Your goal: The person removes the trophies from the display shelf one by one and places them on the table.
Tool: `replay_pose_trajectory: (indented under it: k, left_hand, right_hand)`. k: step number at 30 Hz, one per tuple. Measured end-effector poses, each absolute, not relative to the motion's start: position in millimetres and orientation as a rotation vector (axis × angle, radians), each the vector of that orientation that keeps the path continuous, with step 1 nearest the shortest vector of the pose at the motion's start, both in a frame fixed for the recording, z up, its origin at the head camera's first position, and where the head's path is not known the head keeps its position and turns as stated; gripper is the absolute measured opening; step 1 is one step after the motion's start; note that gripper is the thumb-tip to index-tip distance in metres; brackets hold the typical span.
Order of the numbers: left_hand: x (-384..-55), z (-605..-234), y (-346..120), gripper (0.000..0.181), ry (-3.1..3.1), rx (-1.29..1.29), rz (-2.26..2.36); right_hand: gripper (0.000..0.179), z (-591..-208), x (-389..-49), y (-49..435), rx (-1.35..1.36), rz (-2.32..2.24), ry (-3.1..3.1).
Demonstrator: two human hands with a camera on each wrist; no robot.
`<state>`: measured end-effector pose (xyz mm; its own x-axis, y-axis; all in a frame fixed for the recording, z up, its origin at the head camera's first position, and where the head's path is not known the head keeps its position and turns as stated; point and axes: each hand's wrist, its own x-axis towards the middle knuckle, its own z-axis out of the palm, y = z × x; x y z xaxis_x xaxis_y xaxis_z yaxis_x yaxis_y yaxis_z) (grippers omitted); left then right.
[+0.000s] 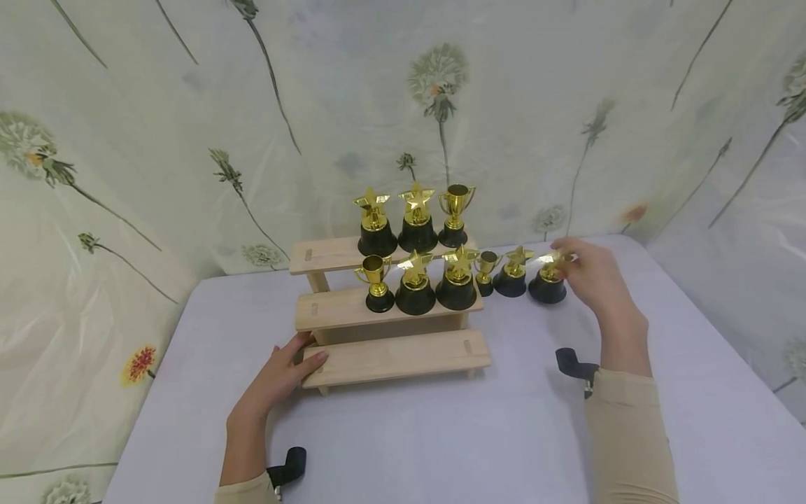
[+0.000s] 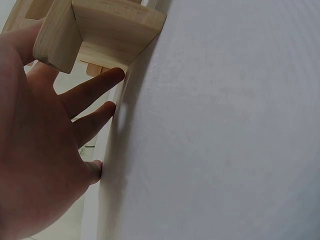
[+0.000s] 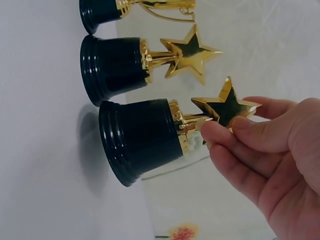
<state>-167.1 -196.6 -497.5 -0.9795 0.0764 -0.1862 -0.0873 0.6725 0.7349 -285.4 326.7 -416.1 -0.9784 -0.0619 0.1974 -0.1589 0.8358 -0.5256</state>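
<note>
nearest: a tan sleeve (image 1: 630,434) on each arm, w/ a blk wrist device (image 1: 292,463) at each cuff, above the white desk (image 1: 403,441).

a bit farther, l hand (image 1: 277,374) is at the l end of the wooden stand (image 1: 340,311), a 3-step unit. its fingers are apart: thumb on top of the bottom step (image 1: 403,358), the rest spread by the step's end, some tips down nr the desk surface in the l wrist view.

mid step, l to r: small cup trophy (image 1: 380,299), star trophy (image 1: 415,295), 2nd star trophy (image 1: 456,292), all upright, gold tops on blk bases, the 2 stars close together.

abt level w/ that, r of the stand, r hand (image 1: 595,273) has its fingers clamped on the held star trophy (image 3: 150,135): thumb & index pinch nr the gold star. this trophy is rightmost of the row by the desk's far side, blk base down, slightly tilted in the r wrist view; can't tell if the base touches the desk. just l of it, a desk star trophy (image 1: 510,281) stands upright, then a desk cup trophy (image 1: 486,271) right beside the stand's r end.

farther, top step (image 1: 327,253): l star (image 1: 378,238), center star (image 1: 418,232), & upper cup (image 1: 455,210) nr its r end, all upright.

farthest: pale sheet w/ dandelion print (image 1: 516,84).
</note>
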Motion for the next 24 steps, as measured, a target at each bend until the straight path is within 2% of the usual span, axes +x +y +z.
replay_pose_trajectory:
  k: [11, 24]
  left_hand:
    - [-166, -496, -195, 0.077, 2.691, -0.016, 1.177]
    - [-166, -497, -196, 0.077, 2.688, -0.016, 1.184]
  right_hand:
    - [0.046, -427, -294, 330, 0.164, 0.868, -2.772]
    - [0.041, -436, -299, 328, 0.101, 0.893, -2.790]
